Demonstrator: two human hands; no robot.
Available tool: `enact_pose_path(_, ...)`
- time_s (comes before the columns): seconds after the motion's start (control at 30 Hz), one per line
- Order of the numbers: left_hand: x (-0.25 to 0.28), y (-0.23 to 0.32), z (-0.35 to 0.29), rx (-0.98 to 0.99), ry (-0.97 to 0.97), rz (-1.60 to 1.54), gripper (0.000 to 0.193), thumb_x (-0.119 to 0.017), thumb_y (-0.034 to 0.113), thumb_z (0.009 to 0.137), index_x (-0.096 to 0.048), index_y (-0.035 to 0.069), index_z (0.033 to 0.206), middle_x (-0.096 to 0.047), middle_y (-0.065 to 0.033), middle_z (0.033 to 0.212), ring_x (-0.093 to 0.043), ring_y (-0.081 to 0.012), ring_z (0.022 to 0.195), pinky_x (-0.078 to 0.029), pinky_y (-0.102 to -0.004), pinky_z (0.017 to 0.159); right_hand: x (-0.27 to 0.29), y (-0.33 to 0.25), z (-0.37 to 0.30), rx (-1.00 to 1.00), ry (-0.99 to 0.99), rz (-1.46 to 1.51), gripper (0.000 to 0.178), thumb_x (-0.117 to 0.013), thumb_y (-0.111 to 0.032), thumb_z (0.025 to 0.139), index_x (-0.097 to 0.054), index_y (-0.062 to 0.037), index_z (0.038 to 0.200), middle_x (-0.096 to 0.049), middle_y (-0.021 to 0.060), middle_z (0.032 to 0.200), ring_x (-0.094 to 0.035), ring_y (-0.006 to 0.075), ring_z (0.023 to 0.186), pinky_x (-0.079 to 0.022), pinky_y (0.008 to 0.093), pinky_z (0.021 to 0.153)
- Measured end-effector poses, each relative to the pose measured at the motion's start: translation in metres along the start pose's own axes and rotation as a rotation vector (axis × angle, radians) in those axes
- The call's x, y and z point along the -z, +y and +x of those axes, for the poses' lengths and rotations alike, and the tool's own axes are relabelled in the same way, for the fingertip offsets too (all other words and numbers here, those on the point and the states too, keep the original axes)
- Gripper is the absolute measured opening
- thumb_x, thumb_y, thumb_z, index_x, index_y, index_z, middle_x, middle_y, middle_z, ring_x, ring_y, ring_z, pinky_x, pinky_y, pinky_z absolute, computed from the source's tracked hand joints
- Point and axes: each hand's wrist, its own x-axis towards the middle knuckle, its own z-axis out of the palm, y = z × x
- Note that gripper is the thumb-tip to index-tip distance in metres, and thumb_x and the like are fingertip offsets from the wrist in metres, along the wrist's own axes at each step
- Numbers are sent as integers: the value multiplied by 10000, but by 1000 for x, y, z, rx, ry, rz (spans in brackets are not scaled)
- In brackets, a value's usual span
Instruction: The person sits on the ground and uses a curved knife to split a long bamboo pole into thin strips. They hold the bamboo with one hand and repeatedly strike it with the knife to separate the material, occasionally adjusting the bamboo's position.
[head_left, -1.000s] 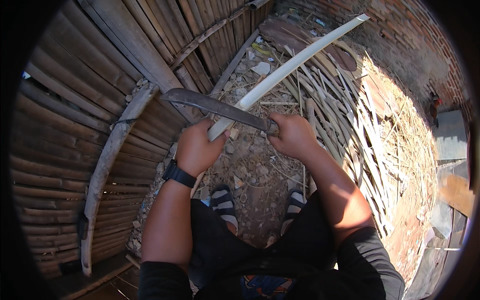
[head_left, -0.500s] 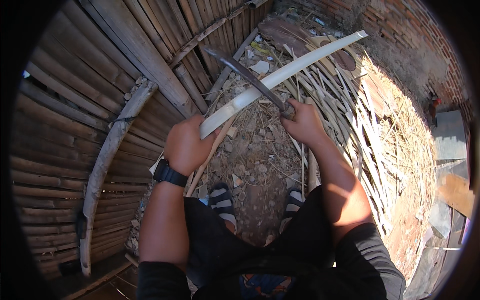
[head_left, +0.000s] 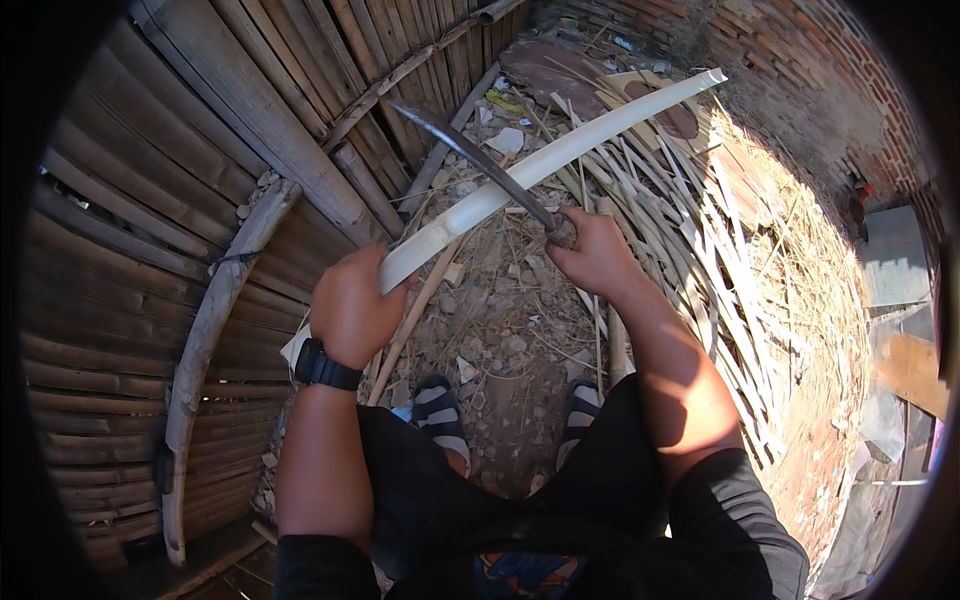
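Note:
A long, pale split bamboo strip (head_left: 590, 135) slants from my left hand up to the far right, its hollow inner face and a node showing. My left hand (head_left: 355, 310) is closed around its near part, and a pale end (head_left: 294, 345) sticks out beside the watch on that wrist. In my right hand (head_left: 598, 255) is the handle of a machete (head_left: 478, 158), gripped in a fist. Its long dark blade points to the far left and crosses the strip beyond the node. Whether the edge bites into the bamboo I cannot tell.
At left stands a bamboo slat wall (head_left: 110, 330) with a curved wooden pole (head_left: 215, 330) against it. Many split strips (head_left: 690, 260) lie piled on the right. Rubble (head_left: 505, 320) covers the ground around my sandalled feet. A brick wall (head_left: 810, 80) rises at the far right.
Both hands, the bamboo strip and the machete have shifted slightly left and a little nearer to me. The blade still crosses the strip, and both grips are kept.

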Motion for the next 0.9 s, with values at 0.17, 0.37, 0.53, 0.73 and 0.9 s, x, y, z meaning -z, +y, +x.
enact_pose_path(0.17,5,-7,-6,-30,56,-38,335,-846,258,800,-711,-7,954,-704,-242,880,-689,-427,810,-535,-462,689,3,-14,-4,113,-117,-154,355,-735,-233,797,-697,-83,1117,-693,219,786,-690,426,852,-546,504,787)
enact_pose_path(0.37,10,-8,1,37,-19,-22,325,-847,231,805,-711,-15,968,-702,-241,845,-693,-421,793,-530,-447,684,-5,15,3,-17,67,24,364,-763,-222,798,-677,-58,1111,-667,219,761,-692,371,760,-537,435,738)
enact_pose_path(0.53,9,-25,-6,-15,-74,-150,297,-841,196,814,-705,-19,968,-696,-237,818,-709,-374,767,-526,-425,679,0,-10,-4,207,-65,-173,354,-745,-211,763,-686,-46,1072,-667,247,782,-664,428,762,-531,465,724)
enact_pose_path(0.73,9,-26,0,80,-123,-141,289,-831,194,832,-708,-19,982,-699,-228,814,-711,-330,751,-526,-399,679,10,12,6,-69,67,33,330,-757,-229,785,-690,-33,1041,-659,237,750,-666,403,713,-520,449,684)
enact_pose_path(0.9,5,-35,-8,-34,-24,-167,277,-831,190,828,-704,-17,962,-697,-229,825,-703,-352,750,-524,-413,675,5,-35,-9,294,-146,-374,424,-732,-217,812,-682,-28,1189,-716,242,858,-703,400,839,-549,463,774)
